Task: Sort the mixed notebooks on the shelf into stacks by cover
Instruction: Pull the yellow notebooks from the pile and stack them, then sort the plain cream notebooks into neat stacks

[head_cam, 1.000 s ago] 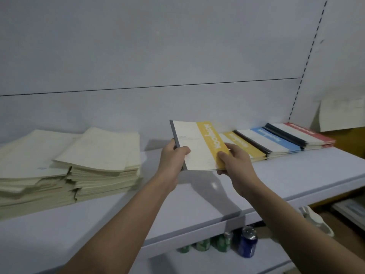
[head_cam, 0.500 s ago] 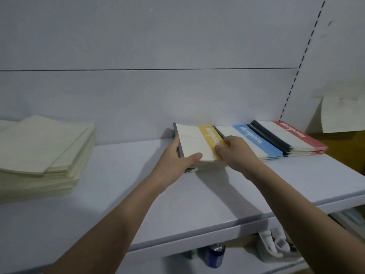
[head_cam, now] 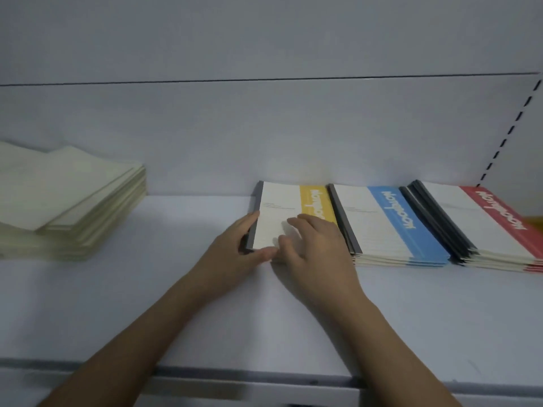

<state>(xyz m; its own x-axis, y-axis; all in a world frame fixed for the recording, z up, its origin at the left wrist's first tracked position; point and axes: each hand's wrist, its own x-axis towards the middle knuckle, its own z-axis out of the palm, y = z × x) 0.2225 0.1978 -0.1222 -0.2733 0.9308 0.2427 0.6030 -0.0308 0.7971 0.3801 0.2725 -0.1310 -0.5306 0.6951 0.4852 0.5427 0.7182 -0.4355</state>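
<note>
Lying flat on its stack on the white shelf [head_cam: 182, 315] is a yellow-banded notebook [head_cam: 289, 205] with a white cover and grey spine. My left hand [head_cam: 235, 252] touches its left side, fingers straight along the spine and thumb at the front corner. My right hand [head_cam: 314, 249] rests flat on the cover with relaxed fingers, hiding the stack's front right part. To the right lie a blue-banded stack [head_cam: 385, 227] and a red-banded stack [head_cam: 482, 221]. A pile of plain cream notebooks [head_cam: 67, 198] sits at the far left.
The shelf's back panel rises right behind the stacks. A slotted upright [head_cam: 511, 127] runs up at the far right. Bare shelf lies between the cream pile and the yellow stack, and along the front edge [head_cam: 235, 374].
The yellow notebook went from held in the air to lying flat on the yellow stack. Both hands released their grip and now rest against it. The camera view shifted closer and to the right.
</note>
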